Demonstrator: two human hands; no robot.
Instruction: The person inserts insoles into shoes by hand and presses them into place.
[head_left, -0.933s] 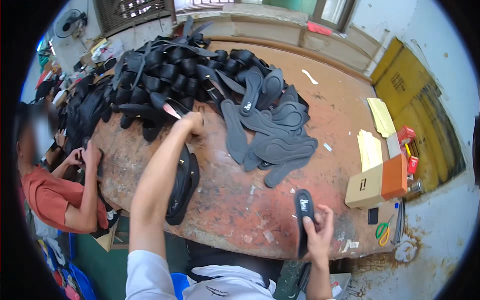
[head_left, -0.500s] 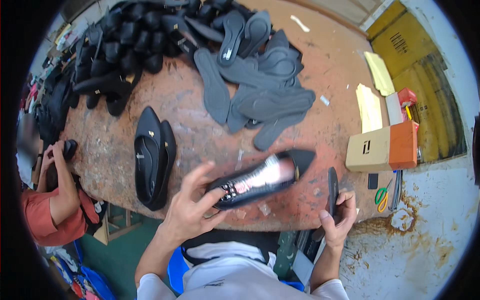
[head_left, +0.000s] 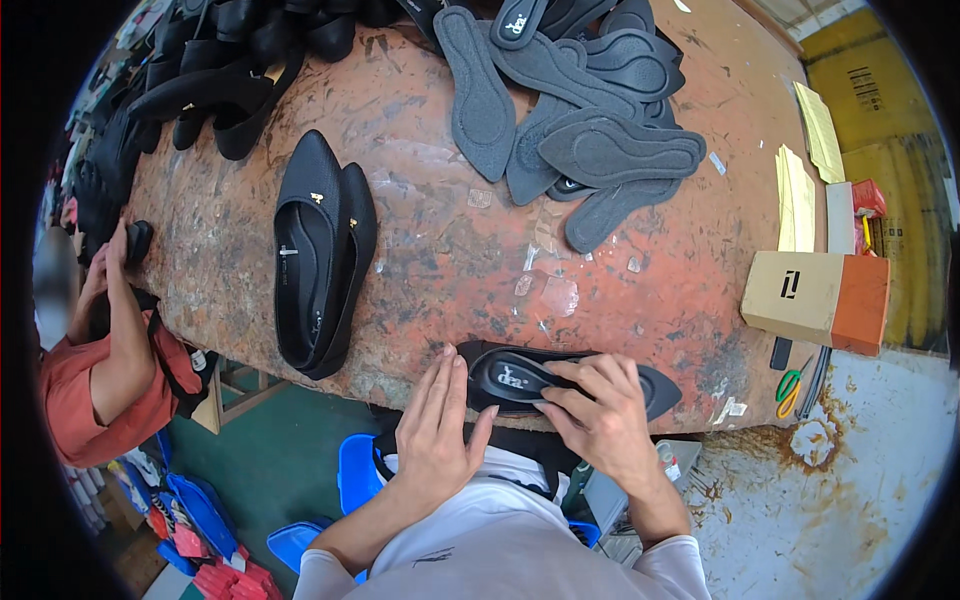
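Observation:
A black pointed flat shoe [head_left: 660,391] lies at the table's front edge with its toe to the right. Inside it sits a dark insole [head_left: 511,378] with a printed mark at the heel end. My right hand [head_left: 606,412] reaches into the shoe's opening, thumb and fingers closed on the insole near its middle. Beside the heel is my left hand [head_left: 438,430], its fingers stretched out straight and the fingertips at the heel's rim. Farther left, a pair of black pointed flats [head_left: 300,260] with small gold ornaments stands close together.
Loose grey insoles [head_left: 620,150] lie heaped at the back, beside a mass of black shoes [head_left: 225,80]. A tan-and-orange box [head_left: 800,295], yellow papers [head_left: 795,200] and green-and-orange scissors [head_left: 790,392] are on the right. A co-worker in a red top [head_left: 90,400] sits at left.
The shoe has come down to the table edge, and the insole from my right hand is now inside it. My left hand has let go of the heel and straightened. The view has shifted.

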